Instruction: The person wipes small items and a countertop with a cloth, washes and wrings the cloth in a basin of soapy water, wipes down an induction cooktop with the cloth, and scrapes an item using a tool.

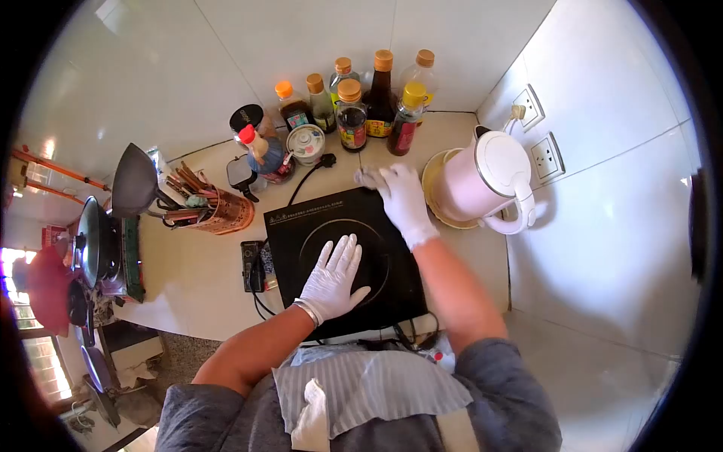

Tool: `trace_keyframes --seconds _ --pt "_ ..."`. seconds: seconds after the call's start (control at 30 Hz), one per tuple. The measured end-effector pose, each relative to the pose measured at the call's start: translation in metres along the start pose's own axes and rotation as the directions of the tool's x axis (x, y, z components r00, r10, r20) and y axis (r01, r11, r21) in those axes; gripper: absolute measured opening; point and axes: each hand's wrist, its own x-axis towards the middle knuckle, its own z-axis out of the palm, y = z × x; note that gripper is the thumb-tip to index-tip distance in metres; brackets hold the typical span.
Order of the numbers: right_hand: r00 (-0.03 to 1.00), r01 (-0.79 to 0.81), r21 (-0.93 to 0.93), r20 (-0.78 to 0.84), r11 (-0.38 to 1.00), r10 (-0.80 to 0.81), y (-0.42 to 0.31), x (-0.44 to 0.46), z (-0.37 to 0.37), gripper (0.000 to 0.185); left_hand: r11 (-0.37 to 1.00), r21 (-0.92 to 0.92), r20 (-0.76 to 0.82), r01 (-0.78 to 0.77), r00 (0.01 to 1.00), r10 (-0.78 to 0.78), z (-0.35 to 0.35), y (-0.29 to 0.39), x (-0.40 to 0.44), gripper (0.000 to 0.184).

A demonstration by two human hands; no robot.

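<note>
A black induction cooktop [301, 226] lies on the counter in front of me. My left hand [331, 282], in a white glove, rests flat on its glass with the fingers stretched out. At the cooktop's back right corner is my right hand [403, 200], also gloved. Its fingers press on a small greyish cloth [367, 178], mostly hidden under them, on the counter just behind the cooktop. A pink electric kettle [471, 177] stands on a yellowish plate [431, 188] to the right of that hand.
Several sauce bottles [351, 120] line the back wall beside a lidded jar [306, 143]. A black plug [326, 160] lies behind the cooktop. Left are a utensil basket [226, 211], a ladle [135, 181] and a black device [252, 265]. Wall sockets [547, 158] are at right.
</note>
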Motion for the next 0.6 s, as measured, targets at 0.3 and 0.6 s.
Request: trace_keyframes --seconds 0.3,0.6 --pt "0.979 -0.128 0.029 0.165 0.991 0.122 -0.037 -0.129 -0.065 0.027 0.999 -0.043 -0.052 -0.020 0.998 0.018 -0.003 -0.005 -0.002 0.081" --pt "0.978 -0.204 0.097 0.056 0.974 0.199 -0.010 -0.021 -0.001 0.022 0.999 -0.037 -0.075 -0.015 0.997 0.012 0.003 -0.006 -0.007 0.082"
